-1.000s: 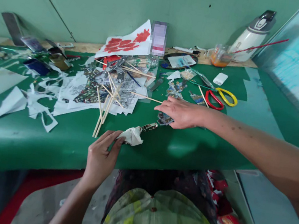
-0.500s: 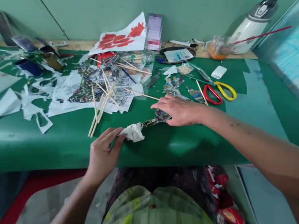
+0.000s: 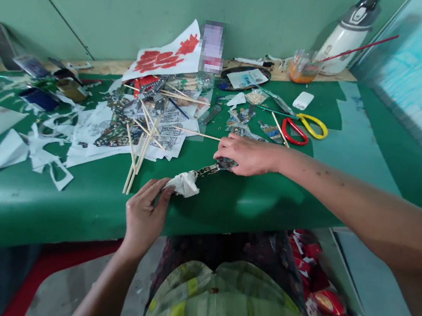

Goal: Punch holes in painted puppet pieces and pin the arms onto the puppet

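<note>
My left hand point(image 3: 148, 207) pinches a crumpled white tissue point(image 3: 185, 184) near the table's front edge. From the tissue a narrow patterned strip point(image 3: 207, 170) runs up to the right, joined to a dark, shiny, cut-out piece point(image 3: 228, 164). My right hand point(image 3: 247, 155) is closed over that dark piece, with its fingers curled and most of the piece hidden below. A thin wooden stick point(image 3: 199, 133) reaches the right fingertips from the left; whether they grip it I cannot tell.
Wooden sticks point(image 3: 142, 154) lie on printed paper sheets point(image 3: 171, 140) at centre left. Scissors with red and yellow handles point(image 3: 300, 129) rest beyond my right forearm. A cup of orange liquid point(image 3: 303, 72) and a white flask point(image 3: 341, 45) stand behind. Paper scraps point(image 3: 49, 151) lie left.
The view has shifted slightly. Both hands keep their hold on the tissue and the dark piece, and little else differs.
</note>
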A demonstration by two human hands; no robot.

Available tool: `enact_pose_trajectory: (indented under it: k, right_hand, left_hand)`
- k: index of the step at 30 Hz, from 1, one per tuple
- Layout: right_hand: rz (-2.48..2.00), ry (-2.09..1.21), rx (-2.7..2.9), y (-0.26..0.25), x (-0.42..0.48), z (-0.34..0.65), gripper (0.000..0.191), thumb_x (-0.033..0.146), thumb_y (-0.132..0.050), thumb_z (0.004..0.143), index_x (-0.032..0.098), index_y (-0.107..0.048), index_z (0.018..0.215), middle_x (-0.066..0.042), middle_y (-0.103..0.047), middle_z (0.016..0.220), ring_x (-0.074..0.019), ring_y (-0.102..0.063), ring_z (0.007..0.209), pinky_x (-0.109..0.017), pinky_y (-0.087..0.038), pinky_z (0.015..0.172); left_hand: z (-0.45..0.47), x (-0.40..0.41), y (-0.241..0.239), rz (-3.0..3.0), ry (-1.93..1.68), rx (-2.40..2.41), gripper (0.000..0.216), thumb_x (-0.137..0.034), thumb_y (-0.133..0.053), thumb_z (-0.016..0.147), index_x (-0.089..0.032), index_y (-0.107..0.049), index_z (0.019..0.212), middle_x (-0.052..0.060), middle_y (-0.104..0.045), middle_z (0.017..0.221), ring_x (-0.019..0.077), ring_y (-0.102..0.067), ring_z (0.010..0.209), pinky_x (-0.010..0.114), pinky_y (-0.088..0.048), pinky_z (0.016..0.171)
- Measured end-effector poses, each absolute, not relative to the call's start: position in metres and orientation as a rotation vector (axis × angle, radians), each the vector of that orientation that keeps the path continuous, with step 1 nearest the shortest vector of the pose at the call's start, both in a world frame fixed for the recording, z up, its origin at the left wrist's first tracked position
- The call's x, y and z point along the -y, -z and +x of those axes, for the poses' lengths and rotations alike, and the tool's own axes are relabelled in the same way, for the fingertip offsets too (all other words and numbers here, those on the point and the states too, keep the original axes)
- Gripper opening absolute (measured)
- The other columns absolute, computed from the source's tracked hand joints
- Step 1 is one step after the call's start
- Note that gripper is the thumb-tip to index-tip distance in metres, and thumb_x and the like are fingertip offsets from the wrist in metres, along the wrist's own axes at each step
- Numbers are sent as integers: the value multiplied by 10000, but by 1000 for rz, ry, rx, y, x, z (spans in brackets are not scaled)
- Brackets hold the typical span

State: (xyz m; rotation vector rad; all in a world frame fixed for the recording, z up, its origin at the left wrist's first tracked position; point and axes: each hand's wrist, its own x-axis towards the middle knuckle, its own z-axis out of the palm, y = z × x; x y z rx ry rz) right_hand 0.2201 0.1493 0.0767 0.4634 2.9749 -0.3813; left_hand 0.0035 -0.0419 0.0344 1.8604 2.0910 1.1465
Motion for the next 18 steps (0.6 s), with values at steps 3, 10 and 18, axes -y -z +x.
enact_pose_trajectory:
  k: [3, 10, 18]
  right_hand:
    - [468, 384, -2967, -78, -150, 220, 462, 172, -586, 763, 180, -596, 1225, -124, -541, 1160, -270, -445, 1018, -384, -407, 843]
    - [476, 416, -2979, -76, -151, 221, 476, 151, -579, 756, 178, -593, 1231, -118, -545, 1169, -262, -448, 1009, -389, -402, 866]
    - [488, 450, -2994, -74, -151, 223, 529, 148, -585, 744, 177, -565, 1271, -115, -551, 1198, -273, -448, 1036, -401, -400, 895]
  left_hand:
    - [1, 40, -36, 1843, -1155, -2083, 224, -322, -548, 892, -180, -704, 966, 32, -686, 868, 137, -629, 763, 235, -488, 715]
    - [-7, 40, -39, 1884, -1179, -2108, 216, -308, -568, 884, -173, -714, 970, 37, -697, 874, 143, -635, 792, 238, -484, 741]
    - [-4, 41, -37, 1872, -1167, -2100, 216, -309, -567, 884, -173, -714, 964, 34, -696, 871, 137, -633, 773, 235, -485, 729]
